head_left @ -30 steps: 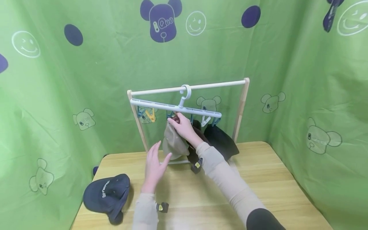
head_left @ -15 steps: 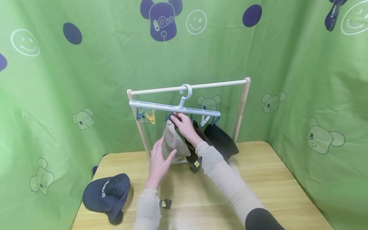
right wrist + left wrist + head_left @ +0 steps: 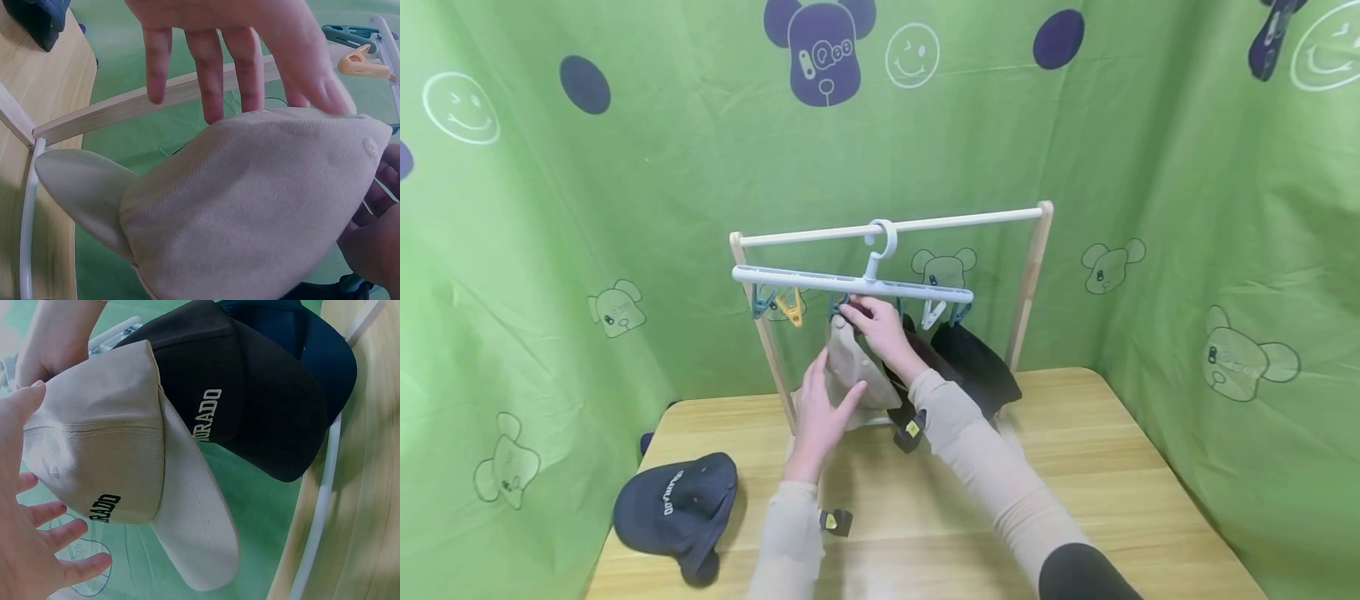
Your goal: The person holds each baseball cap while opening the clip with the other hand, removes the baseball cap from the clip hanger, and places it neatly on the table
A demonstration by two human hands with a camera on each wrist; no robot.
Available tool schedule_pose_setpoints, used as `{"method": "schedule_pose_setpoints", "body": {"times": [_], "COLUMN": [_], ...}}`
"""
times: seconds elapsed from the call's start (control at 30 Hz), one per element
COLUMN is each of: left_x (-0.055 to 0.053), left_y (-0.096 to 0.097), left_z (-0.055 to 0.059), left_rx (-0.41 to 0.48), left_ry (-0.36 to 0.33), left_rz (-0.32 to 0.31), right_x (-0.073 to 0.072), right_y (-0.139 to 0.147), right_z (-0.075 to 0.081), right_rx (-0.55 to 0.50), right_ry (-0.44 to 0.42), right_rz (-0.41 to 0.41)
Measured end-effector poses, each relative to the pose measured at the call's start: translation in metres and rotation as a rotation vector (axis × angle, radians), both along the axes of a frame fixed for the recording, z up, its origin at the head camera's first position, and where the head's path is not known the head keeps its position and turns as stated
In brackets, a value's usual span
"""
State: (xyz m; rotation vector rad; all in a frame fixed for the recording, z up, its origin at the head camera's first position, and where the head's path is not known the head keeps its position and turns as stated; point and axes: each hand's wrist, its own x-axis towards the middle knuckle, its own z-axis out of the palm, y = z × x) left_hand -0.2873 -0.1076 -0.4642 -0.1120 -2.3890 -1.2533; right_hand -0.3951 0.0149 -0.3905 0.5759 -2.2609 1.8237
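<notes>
A beige baseball cap (image 3: 853,367) with dark lettering, shown in the left wrist view, hangs under the pale blue hanger (image 3: 850,283). My right hand (image 3: 883,333) pinches the cap's upper edge beside a blue clip (image 3: 837,307); its fingertips are partly hidden. At the cap's left side is my left hand (image 3: 822,412), fingers spread and thumb against the fabric in the right wrist view (image 3: 319,87). Behind the beige cap hang a dark brown or black cap (image 3: 206,375) and a dark blue-looking cap (image 3: 331,362).
The hanger hooks over the white rail (image 3: 970,222) of a wooden stand (image 3: 1030,287). A yellow clip (image 3: 792,307) and a white clip (image 3: 933,313) hang from it. A navy cap (image 3: 673,508) lies on the table (image 3: 1112,467) at left. Green curtains (image 3: 1187,208) surround the table.
My left hand has moved up and right, closer to the beige cap. The cap has turned a little, and the hanger's left end has dipped slightly. My right hand stays near the same clip.
</notes>
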Motion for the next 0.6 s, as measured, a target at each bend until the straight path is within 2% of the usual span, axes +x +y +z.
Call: {"method": "schedule_pose_setpoints", "body": {"times": [0.23, 0.43, 0.6], "left_x": [-0.008, -0.014, -0.017], "left_y": [0.003, 0.004, 0.005], "left_z": [-0.003, -0.006, -0.006], "left_rx": [-0.025, -0.058, -0.065], "left_ry": [0.018, 0.047, 0.058], "left_rz": [0.014, 0.075, 0.110], "right_x": [0.005, 0.006, 0.006], "right_y": [-0.001, -0.004, -0.004], "right_z": [0.001, 0.001, 0.002], "right_rx": [0.012, 0.059, 0.067], "right_ry": [0.003, 0.034, 0.042], "right_rz": [0.004, -0.010, 0.010]}}
